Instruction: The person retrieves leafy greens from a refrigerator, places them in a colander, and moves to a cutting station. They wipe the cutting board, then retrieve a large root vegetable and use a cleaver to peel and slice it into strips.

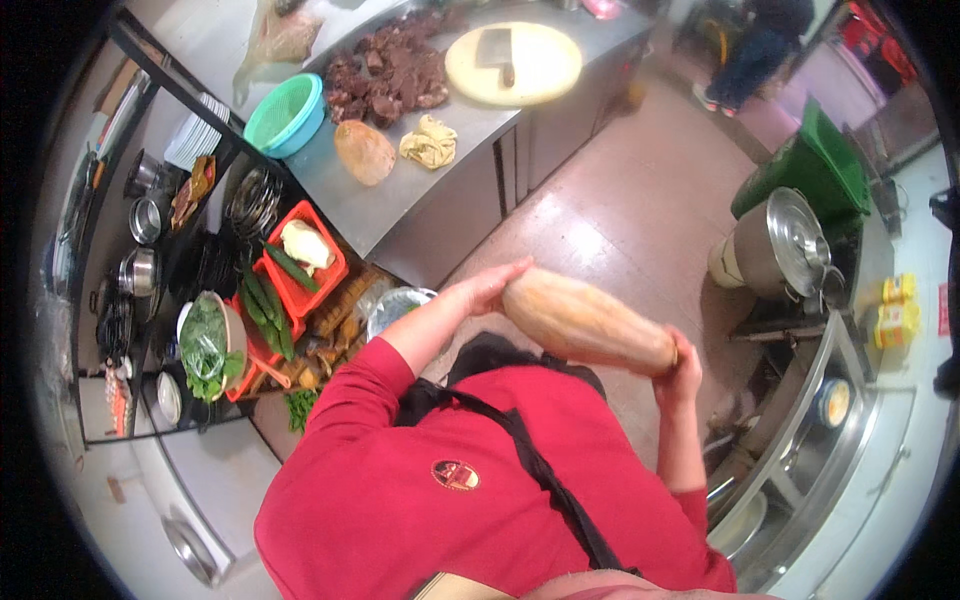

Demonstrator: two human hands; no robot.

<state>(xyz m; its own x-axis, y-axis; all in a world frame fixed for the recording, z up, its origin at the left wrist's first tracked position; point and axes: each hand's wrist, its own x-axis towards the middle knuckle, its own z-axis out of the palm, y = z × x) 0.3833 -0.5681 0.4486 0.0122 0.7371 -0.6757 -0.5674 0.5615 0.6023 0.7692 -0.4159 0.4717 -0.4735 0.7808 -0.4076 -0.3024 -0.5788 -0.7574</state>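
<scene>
A long, pale orange-tan squash or pumpkin (589,322) is held up in front of me, tilted down to the right. My left hand (499,286) presses against its upper left end, and my right hand (681,366) grips its lower right end. On the steel counter lie a cut, tan rounded piece (364,153), a crumpled yellowish cloth (429,142) and a heap of dark red meat chunks (394,71). Behind them, a cleaver (496,51) rests on a round cutting board (551,67).
A teal basin with a green basket (283,116) stands on the counter. Red baskets (339,264) with cucumbers (262,304) are at the left, near shelves of pans. To the right are a green bin (806,165) and a large metal pot (780,244). Another person (757,52) is in the back.
</scene>
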